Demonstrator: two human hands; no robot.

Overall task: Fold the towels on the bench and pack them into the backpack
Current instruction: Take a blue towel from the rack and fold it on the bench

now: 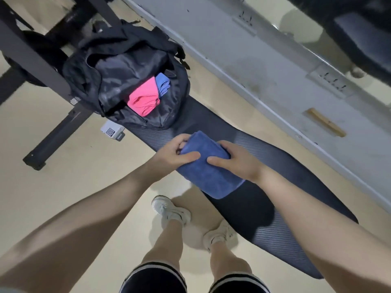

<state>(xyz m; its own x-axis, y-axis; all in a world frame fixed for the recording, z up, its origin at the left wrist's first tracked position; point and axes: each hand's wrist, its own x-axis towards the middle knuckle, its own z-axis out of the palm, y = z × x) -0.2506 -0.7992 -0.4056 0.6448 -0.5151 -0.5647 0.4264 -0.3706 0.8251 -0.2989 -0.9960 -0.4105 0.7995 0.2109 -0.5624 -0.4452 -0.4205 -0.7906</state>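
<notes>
A dark blue towel (208, 176), folded into a thick bundle, lies on the black padded bench (264, 199). My left hand (171, 154) grips its far left end, thumb on top. My right hand (234, 160) holds the right side, fingers curled over the fold. At the far end of the bench stands the black backpack (88, 81) with its mouth open. Inside it sit a folded pink towel (143, 98) and a folded light blue towel (162, 83).
A grey wall base (264, 66) runs along the right of the bench. Black metal frame legs (55, 132) stand on the beige floor at the left, with a small white box (111, 130) beside the bench. My two feet in white shoes (171, 210) are below the bench edge.
</notes>
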